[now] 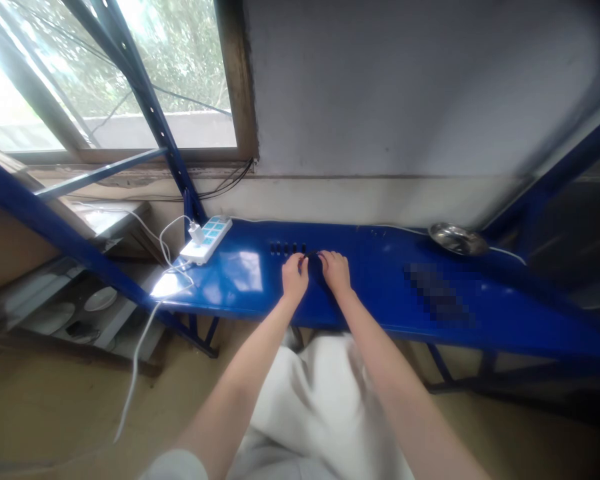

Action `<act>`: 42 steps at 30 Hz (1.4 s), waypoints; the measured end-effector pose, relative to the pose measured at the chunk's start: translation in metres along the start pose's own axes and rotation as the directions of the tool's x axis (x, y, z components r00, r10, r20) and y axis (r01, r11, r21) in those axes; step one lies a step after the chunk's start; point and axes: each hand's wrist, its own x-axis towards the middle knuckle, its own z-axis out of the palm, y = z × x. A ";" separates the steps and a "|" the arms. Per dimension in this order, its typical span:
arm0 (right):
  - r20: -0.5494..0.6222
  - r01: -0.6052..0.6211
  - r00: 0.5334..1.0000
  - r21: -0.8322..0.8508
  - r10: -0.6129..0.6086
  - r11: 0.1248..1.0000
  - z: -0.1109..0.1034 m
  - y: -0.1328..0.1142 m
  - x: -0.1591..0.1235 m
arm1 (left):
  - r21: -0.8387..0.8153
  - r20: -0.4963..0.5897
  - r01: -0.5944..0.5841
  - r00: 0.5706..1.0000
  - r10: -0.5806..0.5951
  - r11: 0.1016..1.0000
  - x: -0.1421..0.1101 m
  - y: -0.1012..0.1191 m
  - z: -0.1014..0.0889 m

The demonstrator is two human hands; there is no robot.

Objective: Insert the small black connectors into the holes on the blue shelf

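Both my hands are over the middle of a blue table. My left hand (295, 279) has its fingers closed in a pinch on the left edge of a small dark item (315, 259). From the other side, my right hand (336, 271) grips the same item with curled fingers. It looks black and soft-edged, but its kind is too blurred to make out. Just beyond my left hand, several small black pieces (286, 248) stand in a row on the tabletop.
A white power strip (207, 241) with a plug and cords lies at the blue table's (380, 300) left end. At the right are a shiny metal dish (457, 239) and a pixelated dark object (437, 293). Blue metal posts (153, 107) rise at the left, before a window.
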 end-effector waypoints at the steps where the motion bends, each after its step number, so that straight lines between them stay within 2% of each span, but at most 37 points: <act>1: -0.005 -0.004 1.000 0.006 0.004 1.000 0.000 0.000 0.000 | -0.003 0.004 0.001 1.000 -0.001 1.000 0.000 0.000 0.000; 12: -0.024 -0.038 0.999 0.049 0.039 0.998 -0.003 -0.001 0.000 | -0.006 -0.010 0.022 1.000 -0.022 1.000 0.000 -0.006 0.003; 26: -0.022 -0.001 1.000 0.035 0.001 0.999 0.000 0.002 -0.001 | -0.047 -0.006 0.037 0.999 -0.038 0.998 -0.001 -0.007 0.004; 31: 0.007 -0.006 1.000 0.029 0.006 1.000 -0.001 0.001 -0.001 | -0.054 0.046 -0.043 0.998 0.046 0.998 -0.003 -0.002 0.003; 35: 0.012 0.009 1.000 0.061 -0.009 0.998 0.002 0.002 -0.002 | -0.022 0.129 -0.108 0.986 0.110 0.994 -0.004 0.001 0.001; 42: 0.046 0.065 0.996 0.117 -0.071 0.991 0.002 0.000 -0.001 | 0.015 0.175 -0.086 0.981 0.083 0.996 -0.004 0.000 0.001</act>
